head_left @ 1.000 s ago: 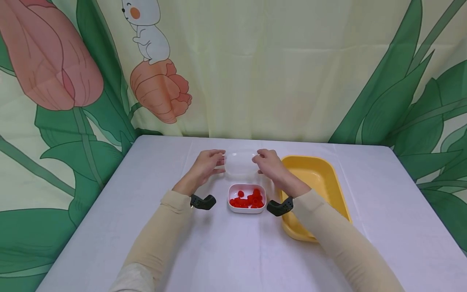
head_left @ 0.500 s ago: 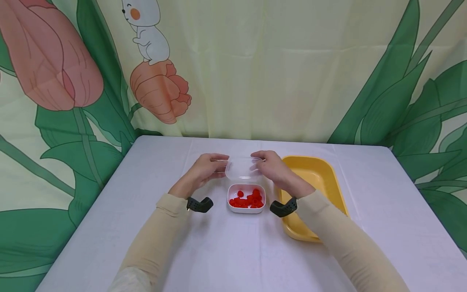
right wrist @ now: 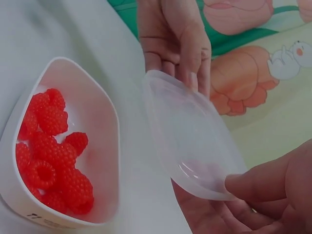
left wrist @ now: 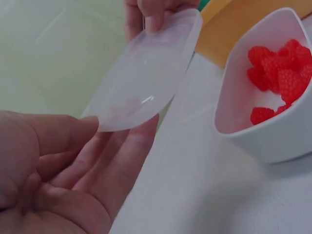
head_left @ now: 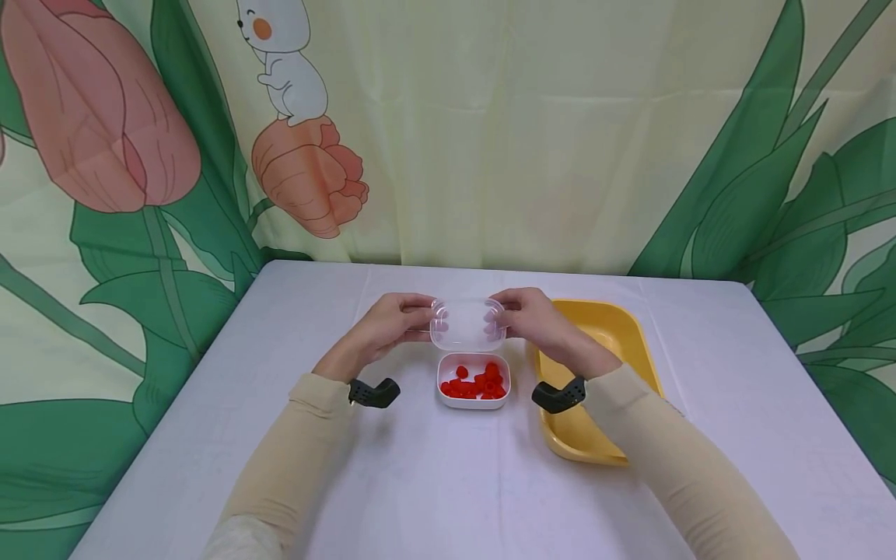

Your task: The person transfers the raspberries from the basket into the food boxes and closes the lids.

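A clear plastic lid [head_left: 467, 325] is held tilted above the table, just behind a small white box [head_left: 474, 404]. My left hand [head_left: 392, 325] pinches its left end, thumb on the near face and fingers behind. At the other end my right hand [head_left: 535, 323] grips it the same way; in the right wrist view the thumb of this hand [right wrist: 273, 185] presses on the lid [right wrist: 195, 131]. Several red raspberries [left wrist: 287, 70] lie in the uncovered box [left wrist: 263, 146]. Lid and box are apart.
A yellow tray [head_left: 640, 350] lies on the table to the right, partly beneath my right forearm. The white-covered table [head_left: 434, 490] ends at a patterned curtain [head_left: 560, 155] behind. Each wrist wears a black camera mount [head_left: 374, 393].
The lid has come nearer to the box and tilted up to face me. Both hands have shifted along with it and now grip its ends more firmly. The box stays put.
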`<state>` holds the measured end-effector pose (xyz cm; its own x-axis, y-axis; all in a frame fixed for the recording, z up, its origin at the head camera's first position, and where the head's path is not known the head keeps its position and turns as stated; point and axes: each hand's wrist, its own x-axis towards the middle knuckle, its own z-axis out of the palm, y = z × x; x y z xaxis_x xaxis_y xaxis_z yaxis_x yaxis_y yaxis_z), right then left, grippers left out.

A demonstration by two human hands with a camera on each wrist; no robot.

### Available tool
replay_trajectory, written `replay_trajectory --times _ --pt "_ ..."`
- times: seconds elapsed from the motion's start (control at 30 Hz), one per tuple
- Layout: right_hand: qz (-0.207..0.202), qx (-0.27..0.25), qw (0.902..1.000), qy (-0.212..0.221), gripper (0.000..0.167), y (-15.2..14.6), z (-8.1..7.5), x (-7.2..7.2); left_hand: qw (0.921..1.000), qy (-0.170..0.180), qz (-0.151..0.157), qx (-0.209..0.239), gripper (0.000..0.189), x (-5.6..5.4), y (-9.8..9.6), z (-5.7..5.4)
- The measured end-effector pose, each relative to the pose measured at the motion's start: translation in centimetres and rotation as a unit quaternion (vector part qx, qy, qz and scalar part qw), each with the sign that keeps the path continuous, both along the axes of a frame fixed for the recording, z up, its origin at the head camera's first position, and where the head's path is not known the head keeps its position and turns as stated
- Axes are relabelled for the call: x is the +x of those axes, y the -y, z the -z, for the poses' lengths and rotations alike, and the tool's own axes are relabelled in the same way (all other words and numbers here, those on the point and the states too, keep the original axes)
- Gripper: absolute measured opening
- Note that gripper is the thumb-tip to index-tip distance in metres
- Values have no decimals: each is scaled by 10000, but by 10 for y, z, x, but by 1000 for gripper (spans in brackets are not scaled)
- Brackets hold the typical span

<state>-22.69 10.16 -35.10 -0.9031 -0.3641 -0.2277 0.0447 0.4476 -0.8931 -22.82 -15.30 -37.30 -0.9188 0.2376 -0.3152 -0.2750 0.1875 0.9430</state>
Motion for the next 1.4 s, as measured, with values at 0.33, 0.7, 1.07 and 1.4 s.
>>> replay_trajectory --times 0.33,0.7,1.07,1.4 --pt "-274 -279 9991 179 41 -9 -2 2 9935 -643 727 -597 37 5 3 -1" --pt "-503 -457 9976 109 38 -19 -4 4 9836 -1199 1238 -523 41 15 6 1" --pt "-936 138 9941 -532 25 -23 -5 10 9437 -2586 1266 -1626 34 30 -2 -2" --pt "-1367 625 9760 -1578 13 -23 -6 22 8783 -3952 1458 -2261 29 41 -3 -3"
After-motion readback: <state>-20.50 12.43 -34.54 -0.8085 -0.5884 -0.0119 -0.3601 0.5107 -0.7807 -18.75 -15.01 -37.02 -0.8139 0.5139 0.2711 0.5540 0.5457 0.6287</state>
